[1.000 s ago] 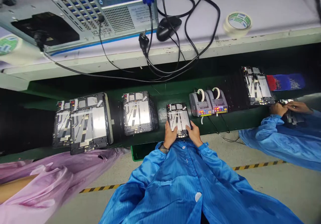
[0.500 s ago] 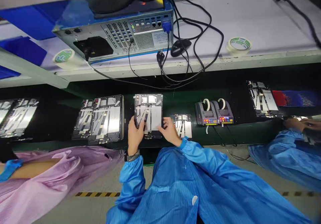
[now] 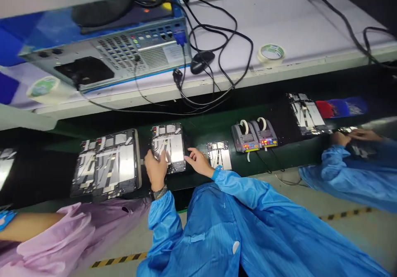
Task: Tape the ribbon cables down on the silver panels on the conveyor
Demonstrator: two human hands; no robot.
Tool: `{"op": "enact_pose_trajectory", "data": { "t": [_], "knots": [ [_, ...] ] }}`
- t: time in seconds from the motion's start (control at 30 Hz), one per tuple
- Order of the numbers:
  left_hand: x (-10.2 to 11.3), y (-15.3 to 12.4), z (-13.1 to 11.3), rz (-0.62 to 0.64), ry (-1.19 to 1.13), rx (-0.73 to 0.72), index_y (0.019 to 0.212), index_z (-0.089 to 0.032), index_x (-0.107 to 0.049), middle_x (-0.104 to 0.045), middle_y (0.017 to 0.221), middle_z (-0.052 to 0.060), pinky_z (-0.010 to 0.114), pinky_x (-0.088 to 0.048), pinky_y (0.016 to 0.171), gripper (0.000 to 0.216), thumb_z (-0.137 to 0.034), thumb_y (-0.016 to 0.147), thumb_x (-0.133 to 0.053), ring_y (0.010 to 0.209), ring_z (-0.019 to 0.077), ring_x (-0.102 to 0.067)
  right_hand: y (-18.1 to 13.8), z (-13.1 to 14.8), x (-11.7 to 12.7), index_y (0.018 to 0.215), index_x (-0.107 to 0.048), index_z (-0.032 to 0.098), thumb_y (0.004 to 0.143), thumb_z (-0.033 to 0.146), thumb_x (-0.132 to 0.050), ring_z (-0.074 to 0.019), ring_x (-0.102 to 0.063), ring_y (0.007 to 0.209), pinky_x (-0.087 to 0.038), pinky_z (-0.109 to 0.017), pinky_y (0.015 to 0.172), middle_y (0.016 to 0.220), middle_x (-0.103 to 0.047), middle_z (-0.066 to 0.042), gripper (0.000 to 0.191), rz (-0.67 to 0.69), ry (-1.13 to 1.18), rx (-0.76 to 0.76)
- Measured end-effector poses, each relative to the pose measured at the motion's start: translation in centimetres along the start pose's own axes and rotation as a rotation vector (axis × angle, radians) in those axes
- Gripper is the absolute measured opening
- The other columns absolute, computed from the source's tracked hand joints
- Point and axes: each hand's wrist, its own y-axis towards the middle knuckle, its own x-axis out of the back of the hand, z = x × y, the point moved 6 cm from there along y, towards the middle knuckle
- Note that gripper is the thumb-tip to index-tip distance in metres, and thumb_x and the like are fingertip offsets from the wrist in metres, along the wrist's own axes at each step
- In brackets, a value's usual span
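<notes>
In front of me lies an opened tablet (image 3: 173, 149), its silvery battery, black strips and board bare. My left hand (image 3: 156, 169) grips its left edge, the thumb over the face and the fingers along the side. At the right edge, my right hand (image 3: 198, 161) has its fingers apart; the fingertips are beside the tablet, and I cannot tell whether they touch it. Another opened tablet (image 3: 223, 157) lies just right of that hand, partly hidden by the wrist. Further left are two overlapping opened tablets (image 3: 116, 165), close to my left hand.
Two grey tape dispensers (image 3: 254, 134) with lit displays stand to the right. Behind is a shelf with a computer case (image 3: 124, 56), loose black cables, a mouse (image 3: 201, 61) and a tape roll (image 3: 271, 53). Co-workers sit on both sides; a hand (image 3: 341, 138) works at right.
My view has turned and tilted. My right hand's fingers have drawn back from the tablet's face to its right edge, while my left hand stays at the left edge.
</notes>
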Motion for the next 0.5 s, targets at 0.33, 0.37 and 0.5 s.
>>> {"op": "enact_pose_trajectory", "data": {
  "t": [0.33, 0.37, 0.5],
  "knots": [
    [-6.5, -12.1, -9.9, 0.549, -0.49, -0.298, 0.114, -0.023, -0.071, -0.072, 0.11, 0.007, 0.035, -0.056, 0.092, 0.025, -0.038, 0.102, -0.055, 0.098, 0.021, -0.069, -17.6, -18.7, 30.4, 0.081, -0.068, 0.017, 0.077, 0.034, -0.069, -0.0119, -0.055, 0.056, -0.042, -0.02, 0.048, 0.066, -0.066, 0.001, 0.018, -1.247, 0.232, -0.618],
    [-9.3, -13.1, -10.3, 0.676, -0.486, -0.322, 0.114, -0.022, -0.071, -0.072, 0.109, 0.008, 0.034, -0.057, 0.088, 0.025, -0.038, 0.101, -0.056, 0.095, 0.0207, -0.069, -17.8, -19.4, 32.2, 0.081, -0.067, 0.017, 0.076, 0.033, -0.07, -0.0104, -0.053, 0.052, -0.039, -0.019, 0.044, 0.066, -0.066, 0.002, 0.017, -1.294, 0.295, -0.634],
    [-19.2, -14.9, -8.7, 0.906, -0.311, -0.377, 0.115, -0.021, -0.072, -0.07, 0.106, 0.009, 0.039, -0.055, 0.094, 0.026, -0.034, 0.096, -0.059, 0.096, 0.0233, -0.069, -15.5, -20.8, 35.3, 0.081, -0.067, 0.016, 0.075, 0.032, -0.077, -0.0088, -0.056, 0.052, -0.042, -0.017, 0.041, 0.071, -0.071, -0.001, 0.019, -1.263, 0.481, -0.623]
  ]
}}
